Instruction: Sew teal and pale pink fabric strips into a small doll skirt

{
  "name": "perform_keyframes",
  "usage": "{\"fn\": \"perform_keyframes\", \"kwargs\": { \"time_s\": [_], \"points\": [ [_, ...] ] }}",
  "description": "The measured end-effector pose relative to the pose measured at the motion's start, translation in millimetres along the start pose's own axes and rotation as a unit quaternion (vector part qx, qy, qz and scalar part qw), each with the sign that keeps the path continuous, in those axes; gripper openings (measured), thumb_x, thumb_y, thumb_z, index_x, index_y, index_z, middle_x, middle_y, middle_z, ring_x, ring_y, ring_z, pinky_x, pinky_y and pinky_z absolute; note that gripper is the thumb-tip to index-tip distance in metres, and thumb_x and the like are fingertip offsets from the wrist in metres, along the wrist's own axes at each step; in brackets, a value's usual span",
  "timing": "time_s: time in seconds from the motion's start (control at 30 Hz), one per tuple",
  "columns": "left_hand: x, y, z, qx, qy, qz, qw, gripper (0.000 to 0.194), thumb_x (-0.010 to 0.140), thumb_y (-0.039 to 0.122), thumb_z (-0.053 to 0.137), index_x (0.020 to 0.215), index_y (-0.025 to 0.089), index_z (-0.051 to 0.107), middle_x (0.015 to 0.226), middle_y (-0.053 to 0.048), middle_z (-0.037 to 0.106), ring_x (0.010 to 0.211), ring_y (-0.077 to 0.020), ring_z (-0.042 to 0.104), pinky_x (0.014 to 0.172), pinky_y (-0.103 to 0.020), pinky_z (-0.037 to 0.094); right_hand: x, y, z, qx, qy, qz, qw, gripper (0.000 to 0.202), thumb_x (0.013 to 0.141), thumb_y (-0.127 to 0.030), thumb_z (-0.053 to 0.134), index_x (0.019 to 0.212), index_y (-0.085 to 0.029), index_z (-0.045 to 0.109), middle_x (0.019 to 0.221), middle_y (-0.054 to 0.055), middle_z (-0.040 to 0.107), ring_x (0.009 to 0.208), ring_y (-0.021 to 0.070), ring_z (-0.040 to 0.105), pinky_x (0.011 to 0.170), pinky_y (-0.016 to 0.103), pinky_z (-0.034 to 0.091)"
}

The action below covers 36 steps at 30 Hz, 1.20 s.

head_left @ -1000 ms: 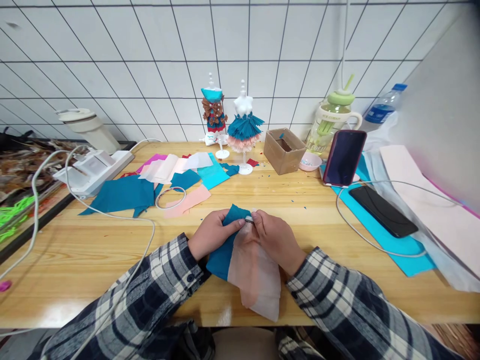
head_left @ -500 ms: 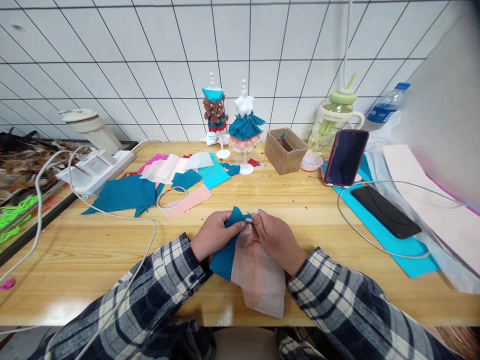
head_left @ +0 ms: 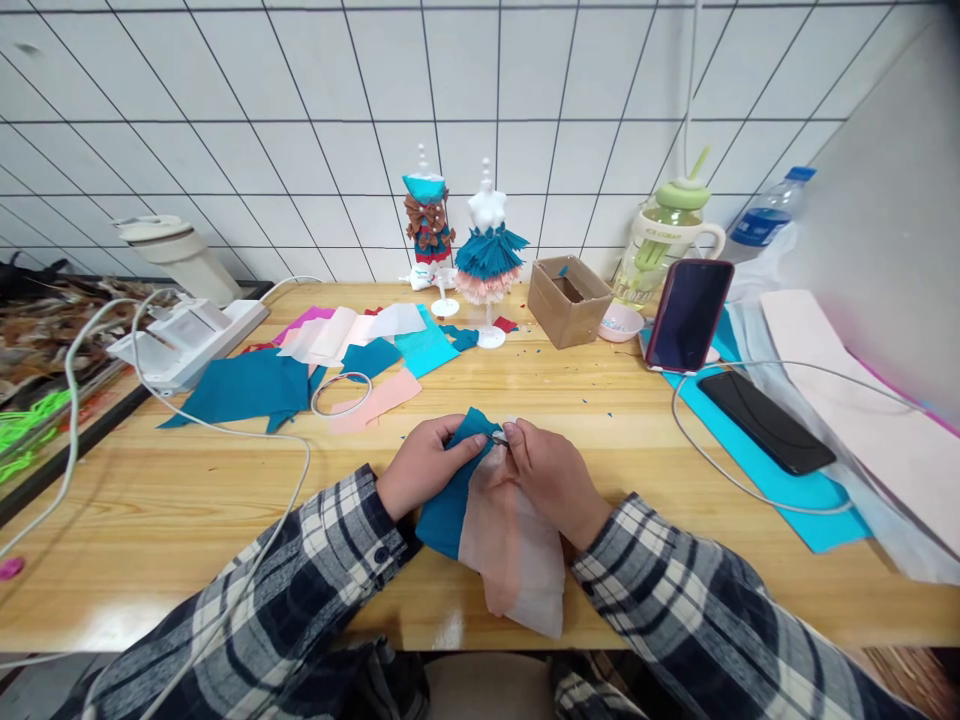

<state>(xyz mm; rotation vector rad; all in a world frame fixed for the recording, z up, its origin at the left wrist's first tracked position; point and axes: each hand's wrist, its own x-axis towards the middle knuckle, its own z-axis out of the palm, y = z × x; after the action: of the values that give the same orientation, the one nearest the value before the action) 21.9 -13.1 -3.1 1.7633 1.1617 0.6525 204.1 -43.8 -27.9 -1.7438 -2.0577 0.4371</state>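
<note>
My left hand (head_left: 429,464) pinches the top of a teal sheet (head_left: 442,518) between thumb and fingers, near the table's front edge. Beside it, my right hand (head_left: 551,475) is closed on the gathered top of a pale pink sheet (head_left: 514,550). The pink sheet overlaps the teal one and hangs down between my wrists. A small dark thing (head_left: 498,438) shows between my two thumbs, too small to name. The fingertips nearly meet there, and my curled fingers are partly hidden.
Coloured scraps (head_left: 247,385) and a ring (head_left: 341,394) lie at left. Behind stand two dressed mini mannequins (head_left: 489,255), a cardboard box (head_left: 568,310) and a pink bowl (head_left: 621,322). At right are a propped phone (head_left: 688,315), a flat phone (head_left: 766,420) and a cable (head_left: 720,465).
The thumbs are slightly farther apart, and more of the small dark thing shows between them. The whole view has shifted a little.
</note>
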Motion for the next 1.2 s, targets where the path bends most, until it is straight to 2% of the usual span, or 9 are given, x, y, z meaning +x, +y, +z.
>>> {"fn": "perform_keyframes", "kwargs": {
  "time_s": [0.27,0.5,0.97,1.2],
  "points": [
    [0.6,1.4,-0.5,-0.002,0.014,-0.007,1.0,0.033,0.083,0.045,0.058,0.09,0.015,0.071,0.089,-0.004,0.074,0.085,-0.0227,0.066,0.076,-0.03,0.05,0.9,-2.1,-4.9,0.098,-0.017,0.01,0.995,0.042,0.102,-0.043,0.019,0.082,-0.022,0.05,0.076,0.002,0.064,0.072,0.016,0.059,0.064,0.025,0.035],
    [0.1,2.0,2.3,-0.012,0.016,-0.006,1.0,0.031,0.082,0.044,0.06,0.089,0.016,0.07,0.088,-0.003,0.074,0.082,-0.021,0.066,0.073,-0.028,0.05,0.7,-2.2,-1.5,0.098,-0.01,0.014,0.995,0.039,0.102,-0.042,0.021,0.084,-0.022,0.049,0.076,0.003,0.063,0.072,0.0168,0.058,0.064,0.025,0.035],
    [0.2,0.8,1.8,-0.031,0.023,-0.014,0.999,0.03,0.084,0.042,0.06,0.092,0.016,0.071,0.092,-0.004,0.074,0.086,-0.0225,0.066,0.077,-0.03,0.05,1.5,-1.8,-2.9,0.155,0.011,0.017,0.988,0.045,0.101,-0.043,0.02,0.072,-0.023,0.046,0.066,-0.001,0.056,0.062,0.0149,0.051,0.06,0.026,0.034],
    [-0.5,5.2,-0.6,-0.045,0.03,-0.018,0.998,0.031,0.082,0.045,0.06,0.093,0.017,0.07,0.092,-0.003,0.074,0.085,-0.022,0.066,0.075,-0.029,0.05,1.0,-0.6,-6.9,0.158,-0.012,0.015,0.987,0.044,0.101,-0.043,0.021,0.074,-0.023,0.049,0.07,0.0,0.059,0.063,0.0146,0.052,0.06,0.025,0.033]
  ]
}}
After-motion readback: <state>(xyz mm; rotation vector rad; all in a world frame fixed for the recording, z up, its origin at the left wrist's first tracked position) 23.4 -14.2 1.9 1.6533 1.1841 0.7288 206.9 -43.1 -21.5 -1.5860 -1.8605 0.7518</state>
